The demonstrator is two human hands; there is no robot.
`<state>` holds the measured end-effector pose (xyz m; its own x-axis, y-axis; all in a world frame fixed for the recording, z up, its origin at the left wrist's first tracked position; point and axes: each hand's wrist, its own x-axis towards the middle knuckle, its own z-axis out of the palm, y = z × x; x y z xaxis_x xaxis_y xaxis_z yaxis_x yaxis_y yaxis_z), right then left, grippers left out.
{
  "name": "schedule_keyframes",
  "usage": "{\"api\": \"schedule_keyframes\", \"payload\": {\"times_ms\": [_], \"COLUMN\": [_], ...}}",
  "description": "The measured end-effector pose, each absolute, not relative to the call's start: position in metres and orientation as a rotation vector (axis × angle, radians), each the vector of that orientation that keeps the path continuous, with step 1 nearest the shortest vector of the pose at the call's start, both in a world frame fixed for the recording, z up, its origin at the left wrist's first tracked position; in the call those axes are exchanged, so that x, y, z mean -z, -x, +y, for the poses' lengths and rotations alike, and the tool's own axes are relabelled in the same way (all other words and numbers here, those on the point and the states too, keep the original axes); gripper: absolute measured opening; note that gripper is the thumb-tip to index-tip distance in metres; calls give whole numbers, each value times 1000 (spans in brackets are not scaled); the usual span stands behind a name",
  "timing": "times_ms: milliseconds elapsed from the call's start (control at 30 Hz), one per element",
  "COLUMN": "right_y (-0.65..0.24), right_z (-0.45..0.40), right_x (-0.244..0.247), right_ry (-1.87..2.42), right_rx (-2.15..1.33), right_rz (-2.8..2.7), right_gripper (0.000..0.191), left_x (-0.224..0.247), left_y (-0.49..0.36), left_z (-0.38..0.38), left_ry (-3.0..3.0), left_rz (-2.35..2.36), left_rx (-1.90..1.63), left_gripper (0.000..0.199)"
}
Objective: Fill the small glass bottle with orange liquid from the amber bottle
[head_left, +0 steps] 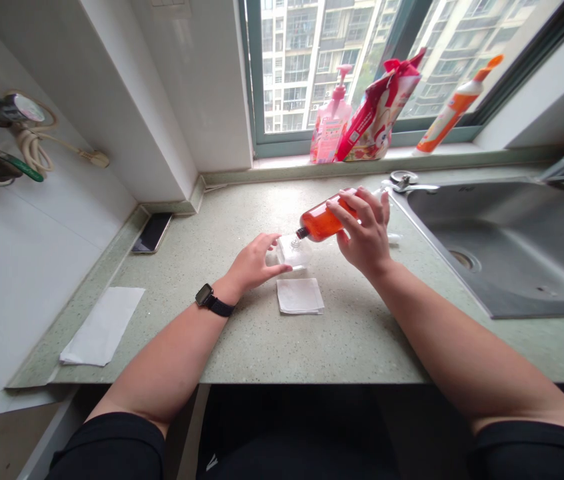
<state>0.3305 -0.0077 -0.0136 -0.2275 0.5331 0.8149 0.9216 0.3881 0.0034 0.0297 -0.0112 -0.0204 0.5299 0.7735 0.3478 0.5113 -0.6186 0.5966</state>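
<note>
My right hand (366,230) is wrapped around an amber bottle (323,221), uncapped and tipped with its dark neck down to the left. The neck is over a small clear plastic container (296,253), and a clear liquid seems to run from it. On the container's left side, my left hand (256,262) holds it between thumb and fingers; a black watch (207,296) is on that wrist. A folded white paper towel (300,296) lies on the counter just in front of the container. Behind my right hand, a clear item (395,238) is partly hidden.
A steel sink (522,233) with a tap (415,188) is set into the speckled counter (357,340) at right. A phone (153,233) and white paper sheets (104,325) lie at left. On the windowsill stand a pink pump bottle (331,127), a red bag (379,113) and an orange-white bottle (449,117).
</note>
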Motion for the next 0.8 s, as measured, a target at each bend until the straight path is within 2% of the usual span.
{"api": "schedule_keyframes", "payload": {"times_ms": [800], "right_y": [-331], "right_z": [-6], "right_x": [14], "right_ry": [1165], "right_rx": [693], "right_rz": [-1895], "right_gripper": [94], "left_x": [20], "left_y": [-30], "left_z": [-11], "left_ry": [-2367], "left_rz": [1042], "left_rx": [-846], "left_gripper": [67]}}
